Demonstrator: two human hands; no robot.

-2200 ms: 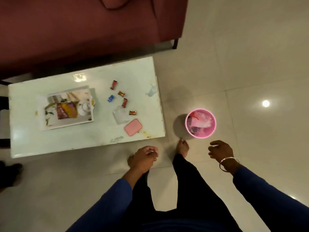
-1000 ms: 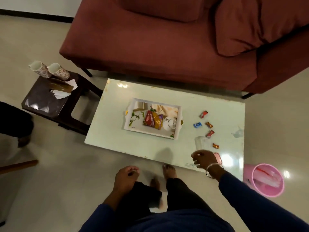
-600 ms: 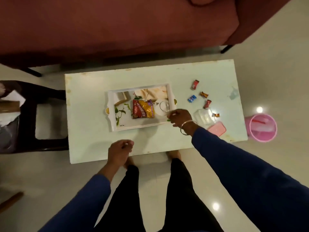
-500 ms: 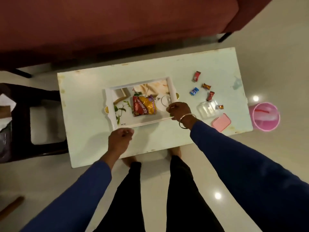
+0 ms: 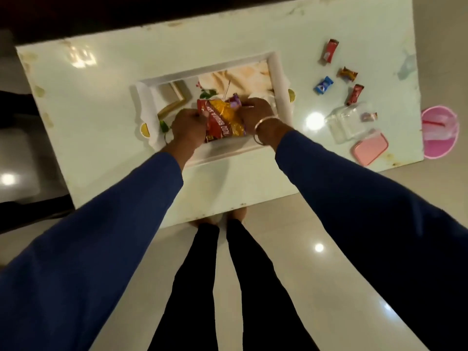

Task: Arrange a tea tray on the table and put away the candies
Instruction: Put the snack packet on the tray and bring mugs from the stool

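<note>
1. The table fills the upper half of the frame, its long axis running left to right, and the floor is seen below it.
2. The tray is seen at the upper centre of the frame, lying on the table with its long axis parallel to the table's.
3. The snack packet is held over the lower middle of the tray, its long axis running from upper left to lower right; it lies directly between the two hands, so neither is nearer.
4. The left hand is closed on the packet's left edge and the right hand is closed on its upper right edge; whether the packet is being lifted or torn open cannot be told.
5. The clear box and its pink lid are seen at the right of the frame, nearer the right hand.
6. The candies are scattered loose at the upper right of the frame, above and beside the clear box, well apart from both hands; none is judged to be put away yet.
</note>
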